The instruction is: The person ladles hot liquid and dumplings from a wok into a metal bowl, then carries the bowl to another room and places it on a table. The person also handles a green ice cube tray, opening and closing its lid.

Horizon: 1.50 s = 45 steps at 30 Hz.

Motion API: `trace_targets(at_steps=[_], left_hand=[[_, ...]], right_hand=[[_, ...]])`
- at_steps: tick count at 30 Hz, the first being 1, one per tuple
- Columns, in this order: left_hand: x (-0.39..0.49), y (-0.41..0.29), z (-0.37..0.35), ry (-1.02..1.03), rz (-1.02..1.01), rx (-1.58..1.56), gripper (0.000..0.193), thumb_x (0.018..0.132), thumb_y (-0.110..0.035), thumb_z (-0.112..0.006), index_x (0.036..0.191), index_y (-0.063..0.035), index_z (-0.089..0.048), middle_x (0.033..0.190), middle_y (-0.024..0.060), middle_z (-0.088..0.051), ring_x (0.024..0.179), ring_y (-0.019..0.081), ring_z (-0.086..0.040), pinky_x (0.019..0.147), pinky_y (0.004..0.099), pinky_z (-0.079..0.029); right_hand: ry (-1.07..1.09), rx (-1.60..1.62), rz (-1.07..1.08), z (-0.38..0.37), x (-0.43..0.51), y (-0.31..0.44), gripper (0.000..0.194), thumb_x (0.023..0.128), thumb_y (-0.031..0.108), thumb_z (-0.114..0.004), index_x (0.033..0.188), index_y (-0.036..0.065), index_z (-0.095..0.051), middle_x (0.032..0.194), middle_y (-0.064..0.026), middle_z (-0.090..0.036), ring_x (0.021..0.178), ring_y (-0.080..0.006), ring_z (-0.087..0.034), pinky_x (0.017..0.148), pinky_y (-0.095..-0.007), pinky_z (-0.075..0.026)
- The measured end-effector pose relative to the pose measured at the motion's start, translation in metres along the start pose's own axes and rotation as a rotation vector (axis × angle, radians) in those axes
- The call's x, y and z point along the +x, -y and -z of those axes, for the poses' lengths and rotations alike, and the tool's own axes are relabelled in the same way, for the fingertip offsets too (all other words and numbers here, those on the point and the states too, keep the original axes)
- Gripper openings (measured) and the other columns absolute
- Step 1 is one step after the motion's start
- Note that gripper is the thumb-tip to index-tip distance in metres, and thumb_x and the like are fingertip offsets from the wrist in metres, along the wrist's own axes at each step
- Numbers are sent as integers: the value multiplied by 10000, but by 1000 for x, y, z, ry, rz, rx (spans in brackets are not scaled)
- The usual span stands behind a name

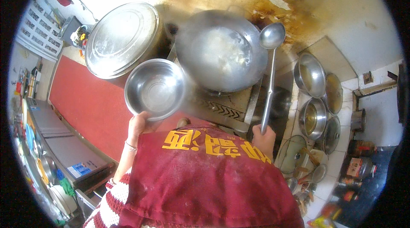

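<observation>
My left hand (139, 125) grips the near rim of a stainless steel basin (155, 88), which looks empty. In my right hand (264, 140) is the handle of a long steel ladle (272, 36); its bowl is raised by the right rim of a large wok (221, 52). The wok sits on the stove (221, 109), with whitish, steamy contents that I cannot make out clearly. Left of it stands a big round pot under a metal lid (123, 39).
Steel bowls (310, 74) with yellowish liquid, glass lids (293, 154) and wooden-handled utensils stand on the tiled counter at right. Jars (360, 168) are beyond them. A grey chest-like appliance (73, 148) is at lower left, beside the red floor (86, 100).
</observation>
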<state>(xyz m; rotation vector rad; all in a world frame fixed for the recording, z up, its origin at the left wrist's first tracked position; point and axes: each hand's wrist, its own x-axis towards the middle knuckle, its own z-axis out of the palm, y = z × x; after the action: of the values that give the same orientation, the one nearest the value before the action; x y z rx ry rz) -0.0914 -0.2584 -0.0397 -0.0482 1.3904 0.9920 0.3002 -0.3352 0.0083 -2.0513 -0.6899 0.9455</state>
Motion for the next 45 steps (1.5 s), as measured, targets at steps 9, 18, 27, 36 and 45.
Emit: trace_targets(at_steps=[9, 18, 27, 36, 45], left_hand=[[10, -2, 4, -8, -54, 172, 309, 855, -33, -443, 1120, 123, -413, 1091, 265, -532, 1011, 374, -586, 870, 487, -555], [-17, -6, -20, -18, -57, -3, 269, 872, -58, -463, 1074, 119, -450, 1038, 253, -545, 957, 350, -599, 796, 451, -582], [-13, -9, -20, 13, 4, -31, 281, 864, -50, -477, 1076, 132, -442, 1019, 253, -544, 910, 343, -608, 768, 429, -585], [-24, -11, -27, -17, -9, -31, 239, 844, -32, -488, 1032, 115, -474, 967, 230, -561, 896, 332, -614, 772, 404, -584], [1, -2, -4, 54, -17, -13, 232, 842, -43, -504, 1022, 103, -528, 966, 210, -588, 895, 302, -620, 765, 379, -573]], right_hand=[[23, 14, 1, 1, -1, 3, 192, 852, 192, -639, 817, 25, -549, 558, -14, -507, 396, -112, -479, 363, -282, -374], [31, 47, -3, 0, -1, 3, 196, 861, 192, -628, 825, 19, -543, 554, -16, -505, 404, -108, -486, 364, -277, -363], [16, 35, -2, -1, 4, -3, 201, 856, 191, -635, 815, 10, -557, 563, -15, -508, 404, -108, -483, 384, -279, -367], [15, 9, 21, -1, 4, 2, 176, 859, 163, -622, 806, 13, -546, 561, -16, -505, 392, -111, -473, 364, -279, -361], [34, 48, -30, -1, 0, 6, 184, 848, 173, -632, 797, 20, -545, 562, -9, -506, 413, -106, -482, 389, -273, -373]])
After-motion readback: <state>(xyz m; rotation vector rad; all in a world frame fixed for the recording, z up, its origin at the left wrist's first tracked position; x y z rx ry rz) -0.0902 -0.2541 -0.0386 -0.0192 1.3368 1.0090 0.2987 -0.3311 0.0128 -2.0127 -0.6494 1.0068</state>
